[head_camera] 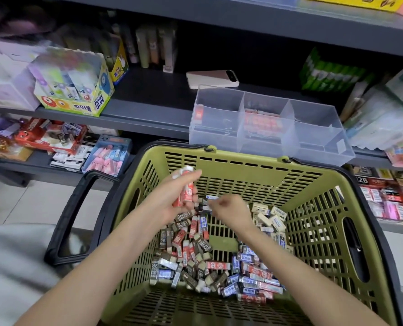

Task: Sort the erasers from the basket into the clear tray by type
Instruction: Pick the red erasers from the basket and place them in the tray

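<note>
1. Head view: the left hand [170, 206] has its fingers wrapped around several red-and-white erasers [186, 192], held above the green basket [242, 171].
2. The right hand [231, 209] has curled fingers, but blur hides whether they hold anything.
3. Loose erasers [207, 260] in red, brown, blue and cream lie heaped in the basket.
4. The clear tray [313, 130] sits at the basket's 1 o'clock, with red erasers [262, 123] in its middle compartment.

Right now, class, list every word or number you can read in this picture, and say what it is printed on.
"POWER GLUE": yellow glue box.
"2B": dark eraser sleeves in the basket.
"2B": red display box, right shelf.
Red eraser sleeves, green packs: too blurred to read.
</note>
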The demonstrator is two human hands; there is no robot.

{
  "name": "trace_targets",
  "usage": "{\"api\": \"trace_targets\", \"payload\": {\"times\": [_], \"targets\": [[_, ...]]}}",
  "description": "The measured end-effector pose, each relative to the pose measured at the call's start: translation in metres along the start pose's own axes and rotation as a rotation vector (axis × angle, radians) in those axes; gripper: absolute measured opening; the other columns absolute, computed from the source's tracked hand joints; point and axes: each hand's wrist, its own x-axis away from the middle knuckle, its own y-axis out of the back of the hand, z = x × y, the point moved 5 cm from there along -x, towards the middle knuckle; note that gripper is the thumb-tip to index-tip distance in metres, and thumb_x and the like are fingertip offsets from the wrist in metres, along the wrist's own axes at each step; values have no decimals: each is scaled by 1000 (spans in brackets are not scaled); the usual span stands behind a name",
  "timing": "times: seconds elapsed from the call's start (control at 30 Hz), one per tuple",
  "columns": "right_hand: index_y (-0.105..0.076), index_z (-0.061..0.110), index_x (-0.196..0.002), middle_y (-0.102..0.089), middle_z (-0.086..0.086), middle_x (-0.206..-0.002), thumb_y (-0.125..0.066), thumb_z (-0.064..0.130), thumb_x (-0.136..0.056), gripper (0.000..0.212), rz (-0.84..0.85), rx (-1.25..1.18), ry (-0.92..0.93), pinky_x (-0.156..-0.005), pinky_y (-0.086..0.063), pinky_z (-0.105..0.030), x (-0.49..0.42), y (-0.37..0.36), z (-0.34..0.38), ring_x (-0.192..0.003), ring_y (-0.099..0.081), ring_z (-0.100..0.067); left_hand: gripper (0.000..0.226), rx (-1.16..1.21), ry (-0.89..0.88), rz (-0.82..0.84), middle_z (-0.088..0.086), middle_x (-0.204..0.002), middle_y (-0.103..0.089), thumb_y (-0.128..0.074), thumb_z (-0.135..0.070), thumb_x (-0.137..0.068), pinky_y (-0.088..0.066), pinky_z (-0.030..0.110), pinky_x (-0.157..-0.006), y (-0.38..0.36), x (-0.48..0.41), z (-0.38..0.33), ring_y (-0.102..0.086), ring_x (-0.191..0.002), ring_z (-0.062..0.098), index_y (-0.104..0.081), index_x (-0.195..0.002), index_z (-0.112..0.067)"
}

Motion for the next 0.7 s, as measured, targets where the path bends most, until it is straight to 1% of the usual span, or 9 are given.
{"api": "trace_targets", "payload": {"times": [0.07,0.1,0.2,0.27,0.33,0.47,0.57,0.6,0.7], "targets": [[-54,14,-58,-45,0,-50,-63,49,-84,44,132,278,-99,-53,-41,-24,-6,-33,-29,-44,-40,-14,25,39,-46,7,3,-60,-61,-72,-26,-79,-50,24,-45,4,0,-11,-58,-49,14,-55,-94,-16],[-48,17,-59,-42,2,-51,-62,57,-80,47,134,388,-131,-49,-35,-22,-7,-45,-38,-44,-38,-13,22,62,-59,16,4,-61,-62,-70,-26,-81,-55,30,-52,6,0,-14,-61,-51,16,-55,-92,-15],[-45,17,-89,-57,4,-74,-56,72,-73,58,27,596,-126,-45,-32,-24,-10,-67,-47,-60,-51,-13,19,126,-77,60,5,-61,-62,-67,-26,-84,-58,43,-64,9,1,-19,-63,-55,19,-55,-91,-13],[-44,17,-94,-56,5,-77,-54,64,-81,49,-22,531,-119,-48,-36,-25,-13,-71,-51,-65,-53,-15,22,140,-86,77,4,-61,-62,-68,-27,-82,-58,40,-63,9,2,-20,-63,-55,18,-54,-91,-13],[-45,18,-81,-51,6,-67,-54,52,-88,35,-7,438,-112,-47,-37,-23,-16,-66,-56,-61,-51,-14,24,129,-95,78,2,-61,-62,-68,-29,-83,-57,35,-60,9,2,-21,-63,-55,16,-53,-94,-13],[-41,17,-54,-39,4,-47,-55,37,-91,44,-23,405,-130,-48,-36,-23,-17,-38,-78,-45,-42,-14,29,131,-99,88,2,-62,-62,-70,-30,-78,-56,31,-58,7,0,-22,-63,-55,15,-54,-96,-13],[-43,21,-57,-40,8,-50,-52,51,-89,45,-69,752,-72,-41,-28,-16,-14,-21,-78,-45,-41,-11,34,130,-98,88,2,-61,-63,-71,-31,-74,-56,31,-58,7,-1,-22,-63,-55,16,-55,-98,-13],[-45,21,-60,-41,9,-52,-51,55,-87,44,-102,794,-23,-40,-27,-15,-14,-21,-73,-46,-41,-9,33,128,-100,84,2,-61,-63,-71,-30,-75,-56,31,-58,7,-2,-22,-63,-54,15,-55,-98,-13],[-47,21,-64,-44,9,-52,-54,65,-81,48,-59,671,8,-41,-33,-19,-19,-39,-62,-47,-44,-7,28,130,-102,73,1,-60,-62,-69,-30,-80,-56,30,-57,8,-2,-21,-63,-54,15,-55,-98,-13]]}}
